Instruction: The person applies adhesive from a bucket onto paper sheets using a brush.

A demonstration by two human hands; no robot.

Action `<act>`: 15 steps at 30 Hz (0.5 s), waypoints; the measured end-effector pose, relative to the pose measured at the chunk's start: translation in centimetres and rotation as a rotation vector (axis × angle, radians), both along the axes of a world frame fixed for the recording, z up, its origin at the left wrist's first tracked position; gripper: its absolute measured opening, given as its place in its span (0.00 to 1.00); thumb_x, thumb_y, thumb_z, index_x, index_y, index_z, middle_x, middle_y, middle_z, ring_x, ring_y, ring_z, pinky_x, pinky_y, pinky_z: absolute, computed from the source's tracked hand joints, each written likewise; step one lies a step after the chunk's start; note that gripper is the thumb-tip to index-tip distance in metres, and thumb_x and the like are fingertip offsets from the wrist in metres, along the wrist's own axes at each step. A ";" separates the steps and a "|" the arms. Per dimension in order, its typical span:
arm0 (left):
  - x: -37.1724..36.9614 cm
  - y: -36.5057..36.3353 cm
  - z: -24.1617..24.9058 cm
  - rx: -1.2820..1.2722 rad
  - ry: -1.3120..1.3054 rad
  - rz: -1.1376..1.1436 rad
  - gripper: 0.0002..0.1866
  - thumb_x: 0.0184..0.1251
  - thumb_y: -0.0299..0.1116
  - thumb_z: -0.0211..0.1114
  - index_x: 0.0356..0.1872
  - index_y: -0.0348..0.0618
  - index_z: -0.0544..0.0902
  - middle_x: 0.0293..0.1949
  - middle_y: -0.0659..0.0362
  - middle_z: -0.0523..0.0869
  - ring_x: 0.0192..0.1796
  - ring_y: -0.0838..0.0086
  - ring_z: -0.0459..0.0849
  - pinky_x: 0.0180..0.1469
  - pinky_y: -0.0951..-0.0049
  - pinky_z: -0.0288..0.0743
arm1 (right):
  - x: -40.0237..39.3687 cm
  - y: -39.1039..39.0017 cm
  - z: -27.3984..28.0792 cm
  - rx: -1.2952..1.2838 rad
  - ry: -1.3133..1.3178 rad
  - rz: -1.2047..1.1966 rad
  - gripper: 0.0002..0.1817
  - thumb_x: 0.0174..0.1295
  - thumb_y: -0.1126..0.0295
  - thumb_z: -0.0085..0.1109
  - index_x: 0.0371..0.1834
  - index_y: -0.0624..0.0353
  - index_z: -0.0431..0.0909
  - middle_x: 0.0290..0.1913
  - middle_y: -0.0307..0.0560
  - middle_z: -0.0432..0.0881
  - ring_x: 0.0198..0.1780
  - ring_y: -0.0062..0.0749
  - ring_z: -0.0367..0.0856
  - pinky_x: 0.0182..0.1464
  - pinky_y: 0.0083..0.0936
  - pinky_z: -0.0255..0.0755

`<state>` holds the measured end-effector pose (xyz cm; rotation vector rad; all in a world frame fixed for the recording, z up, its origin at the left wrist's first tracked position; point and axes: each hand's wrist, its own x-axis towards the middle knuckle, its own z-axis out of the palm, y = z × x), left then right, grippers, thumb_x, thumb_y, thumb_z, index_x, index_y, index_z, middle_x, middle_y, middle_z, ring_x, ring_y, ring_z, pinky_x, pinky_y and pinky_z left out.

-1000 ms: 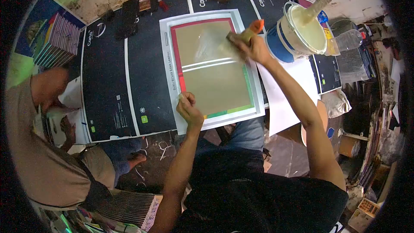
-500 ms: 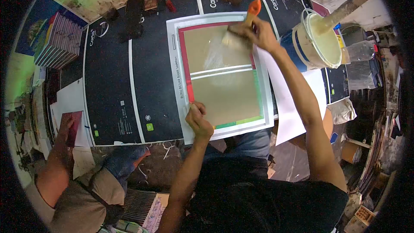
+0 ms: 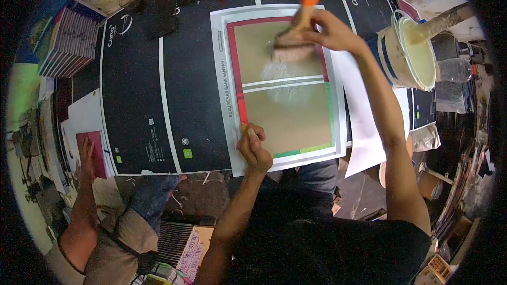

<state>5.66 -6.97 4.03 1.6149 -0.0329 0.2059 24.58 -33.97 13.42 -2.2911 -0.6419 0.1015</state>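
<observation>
My right hand (image 3: 331, 30) grips a wide flat paintbrush (image 3: 302, 21) with an orange-tipped handle. Its blurred bristles are over the upper half of a tan board (image 3: 259, 119) with red and green borders. A wet, shiny streak crosses the board's middle, over two pale strips. Under the board lies a white printed sheet (image 3: 222, 92) with lettering down its left margin. Curled into a fist, my left hand (image 3: 254, 146) rests on the lower left corner of the board and sheet; what its fingers hold, if anything, is hidden.
A bucket (image 3: 417, 58) of pale paste with a stick in it stands at right, beside white paper (image 3: 364, 121). Stacked books (image 3: 68, 42) are at far left. Below them, another person's hand (image 3: 86, 153) touches a dark red cover (image 3: 98, 161). Black Carta sheets (image 3: 198, 74) cover the table.
The brush in my right hand has moved slightly down. The wet streak now reaches past the pale strips into the lower half. My left hand stays at the corner; the camera view has shifted.
</observation>
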 end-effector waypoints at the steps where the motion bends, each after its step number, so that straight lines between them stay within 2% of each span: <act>1: 0.1 0.0 0.3 0.015 0.028 -0.002 0.23 0.74 0.41 0.38 0.20 0.38 0.67 0.18 0.57 0.67 0.21 0.71 0.66 0.25 0.69 0.58 | 1.8 0.0 -2.3 0.009 -0.014 -0.089 0.14 0.57 0.70 0.62 0.45 0.64 0.76 0.42 0.50 0.82 0.45 0.35 0.80 0.52 0.31 0.71; 3: 0.0 0.1 0.5 0.015 0.046 0.000 0.22 0.74 0.40 0.39 0.20 0.38 0.67 0.18 0.57 0.67 0.21 0.71 0.66 0.25 0.69 0.58 | 5.5 -0.9 -3.8 0.047 -0.229 -0.168 0.15 0.56 0.69 0.62 0.44 0.63 0.76 0.41 0.53 0.83 0.45 0.41 0.81 0.51 0.33 0.72; 5: 0.0 -0.1 0.0 -0.018 0.019 0.001 0.22 0.74 0.38 0.39 0.19 0.38 0.66 0.18 0.57 0.68 0.21 0.71 0.66 0.25 0.69 0.58 | 8.9 -0.9 -3.6 -0.156 -0.441 -0.239 0.16 0.56 0.67 0.63 0.45 0.63 0.77 0.41 0.56 0.83 0.44 0.46 0.81 0.50 0.35 0.72; 6: -0.1 0.0 0.2 -0.008 0.023 -0.010 0.22 0.74 0.38 0.40 0.19 0.38 0.66 0.18 0.57 0.68 0.21 0.71 0.66 0.25 0.69 0.58 | 9.7 -0.8 -3.2 -0.146 -0.479 -0.211 0.17 0.56 0.65 0.63 0.45 0.63 0.77 0.40 0.57 0.83 0.43 0.49 0.81 0.50 0.34 0.72; 8: 0.0 0.1 0.2 0.003 0.027 -0.016 0.21 0.75 0.37 0.40 0.19 0.39 0.66 0.18 0.57 0.68 0.21 0.72 0.66 0.25 0.69 0.58 | 8.4 1.1 -0.3 -0.026 -0.386 -0.222 0.18 0.56 0.65 0.64 0.46 0.63 0.77 0.40 0.55 0.83 0.43 0.45 0.81 0.50 0.33 0.71; 9: 0.2 -0.1 0.4 0.005 0.024 -0.004 0.23 0.75 0.40 0.40 0.18 0.40 0.65 0.18 0.59 0.67 0.22 0.73 0.65 0.25 0.70 0.57 | 7.3 2.2 0.4 0.033 -0.331 -0.216 0.18 0.56 0.65 0.65 0.46 0.63 0.77 0.40 0.54 0.83 0.43 0.42 0.81 0.51 0.33 0.71; 10: 0.3 -0.3 0.7 0.007 0.026 0.011 0.25 0.76 0.43 0.40 0.17 0.40 0.64 0.18 0.60 0.67 0.22 0.75 0.64 0.25 0.71 0.56 | 6.4 3.0 0.1 0.252 -0.156 -0.119 0.18 0.56 0.66 0.65 0.48 0.64 0.77 0.41 0.50 0.83 0.44 0.34 0.80 0.52 0.31 0.71; 11: 0.2 -0.4 0.9 0.012 0.033 0.021 0.27 0.77 0.47 0.39 0.16 0.41 0.63 0.18 0.62 0.66 0.23 0.76 0.62 0.26 0.72 0.54 | 4.5 4.1 1.6 0.217 -0.026 -0.011 0.17 0.57 0.68 0.64 0.48 0.65 0.77 0.43 0.48 0.82 0.46 0.28 0.77 0.54 0.29 0.70; 13: 0.0 -0.3 0.6 -0.021 0.070 0.005 0.27 0.77 0.46 0.39 0.17 0.41 0.64 0.18 0.61 0.66 0.23 0.76 0.63 0.26 0.72 0.55 | 2.8 5.4 1.3 0.017 0.181 0.151 0.17 0.59 0.67 0.64 0.48 0.64 0.76 0.46 0.46 0.81 0.47 0.28 0.77 0.53 0.30 0.70; 15: 0.0 -0.1 0.8 -0.005 0.064 -0.016 0.26 0.77 0.44 0.39 0.18 0.40 0.65 0.19 0.60 0.67 0.23 0.74 0.65 0.26 0.71 0.57 | 4.7 6.0 -3.0 -0.017 -0.003 0.132 0.19 0.58 0.65 0.64 0.49 0.63 0.76 0.45 0.50 0.81 0.46 0.31 0.78 0.53 0.30 0.70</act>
